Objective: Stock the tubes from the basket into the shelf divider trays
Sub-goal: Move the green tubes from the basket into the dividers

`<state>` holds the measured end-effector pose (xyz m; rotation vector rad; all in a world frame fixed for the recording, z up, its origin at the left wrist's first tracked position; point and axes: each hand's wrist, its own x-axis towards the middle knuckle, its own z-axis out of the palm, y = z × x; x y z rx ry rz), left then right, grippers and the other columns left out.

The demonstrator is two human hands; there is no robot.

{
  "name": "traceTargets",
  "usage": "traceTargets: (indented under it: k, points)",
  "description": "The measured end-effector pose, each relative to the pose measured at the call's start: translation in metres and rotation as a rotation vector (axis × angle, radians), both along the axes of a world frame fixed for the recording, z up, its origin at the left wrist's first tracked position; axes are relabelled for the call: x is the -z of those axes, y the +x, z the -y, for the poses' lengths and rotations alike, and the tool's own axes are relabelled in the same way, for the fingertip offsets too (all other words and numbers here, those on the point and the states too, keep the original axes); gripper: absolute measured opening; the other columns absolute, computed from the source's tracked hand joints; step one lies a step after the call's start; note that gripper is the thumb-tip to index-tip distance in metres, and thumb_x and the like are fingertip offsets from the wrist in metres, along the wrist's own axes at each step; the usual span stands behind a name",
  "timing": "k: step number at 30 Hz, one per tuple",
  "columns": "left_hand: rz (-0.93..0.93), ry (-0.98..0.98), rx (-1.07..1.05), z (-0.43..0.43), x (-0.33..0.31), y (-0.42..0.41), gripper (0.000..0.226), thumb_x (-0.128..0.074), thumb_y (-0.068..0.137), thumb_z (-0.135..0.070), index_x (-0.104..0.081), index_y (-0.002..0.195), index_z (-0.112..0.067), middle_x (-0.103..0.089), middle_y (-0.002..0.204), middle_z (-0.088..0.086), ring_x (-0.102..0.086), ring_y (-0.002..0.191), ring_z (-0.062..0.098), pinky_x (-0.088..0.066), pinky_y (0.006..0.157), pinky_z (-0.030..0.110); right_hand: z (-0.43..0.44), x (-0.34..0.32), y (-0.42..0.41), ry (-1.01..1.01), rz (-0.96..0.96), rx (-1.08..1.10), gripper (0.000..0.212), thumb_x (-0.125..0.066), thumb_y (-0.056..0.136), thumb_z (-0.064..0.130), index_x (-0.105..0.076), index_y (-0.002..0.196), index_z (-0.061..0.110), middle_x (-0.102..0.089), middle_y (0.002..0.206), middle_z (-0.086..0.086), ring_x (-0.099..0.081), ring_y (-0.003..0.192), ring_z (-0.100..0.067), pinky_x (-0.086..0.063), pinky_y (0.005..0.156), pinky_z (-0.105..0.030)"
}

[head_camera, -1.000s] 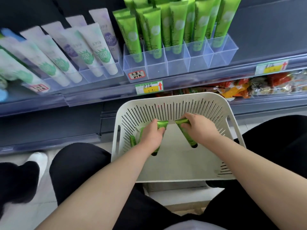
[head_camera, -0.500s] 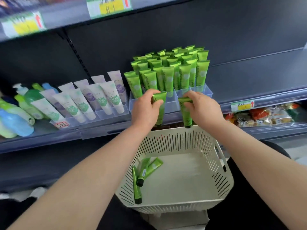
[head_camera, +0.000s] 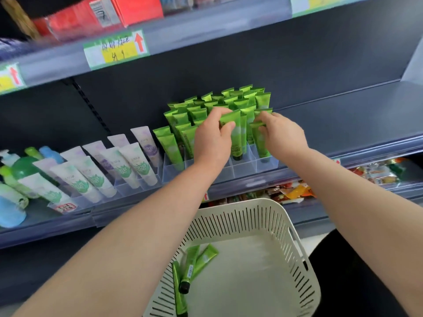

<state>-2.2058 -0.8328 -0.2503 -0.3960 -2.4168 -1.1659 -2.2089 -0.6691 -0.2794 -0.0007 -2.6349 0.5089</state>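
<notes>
The left hand [head_camera: 211,138] is pinching a green tube [head_camera: 237,143] near its flat crimped end, thumb in front and fingers curled behind. The right hand [head_camera: 282,136] is pinching a second green tube [head_camera: 261,145] the same way. Both tubes are standing almost upright, long axis near vertical and leaning slightly back, black caps pointing down and crimped ends up. Their caps are sitting in the front cells of the clear divider tray [head_camera: 242,167], side by side in neighbouring cells. Behind them, rows of stocked green tubes [head_camera: 229,99] are standing in the same pose.

Three more green tubes [head_camera: 191,266] are lying flat in the left corner of the white slotted basket [head_camera: 251,216], which is sitting below the shelf near the person's lap; their caps are pointing toward the camera.

The tray is resting on a dark grey shop shelf [head_camera: 343,115]. To its left, white tubes [head_camera: 128,165] are leaning in another clear tray, with green and blue bottles [head_camera: 13,170] beyond. A yellow price label [head_camera: 116,49] is hanging on the shelf edge above, under red boxes [head_camera: 128,10]. Snack packets [head_camera: 295,191] are lying on the shelf below.
</notes>
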Motion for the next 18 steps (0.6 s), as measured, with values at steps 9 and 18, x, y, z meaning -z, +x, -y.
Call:
traceTargets:
  k: [9, 18]
  points:
    - [0.149, -0.131, -0.025, -0.022, 0.01, -0.028, 0.024, -0.054, 0.098, -0.019, -0.056, 0.122, -0.023, -0.054, 0.07, -0.005, -0.051, 0.058, 0.012, -0.047, 0.058, 0.031, -0.017, 0.009, -0.019, -0.009, 0.072, -0.03, 0.032, -0.044, 0.098, 0.017, -0.052, 0.129, 0.018, -0.055, 0.12, -0.01, -0.054, 0.105, -0.034, -0.045, 0.073, -0.038]
    - [0.255, -0.226, -0.027, -0.023, 0.023, -0.035, 0.028, -0.054, 0.097, -0.009, -0.057, 0.122, -0.022, -0.063, 0.101, 0.004, -0.057, 0.069, 0.019, -0.052, 0.063, 0.035, -0.019, -0.001, -0.011, 0.06, 0.002, -0.035, 0.033, -0.051, 0.095, 0.02, -0.053, 0.128, 0.017, -0.051, 0.124, -0.012, -0.043, 0.115, -0.035, -0.038, 0.087, -0.043]
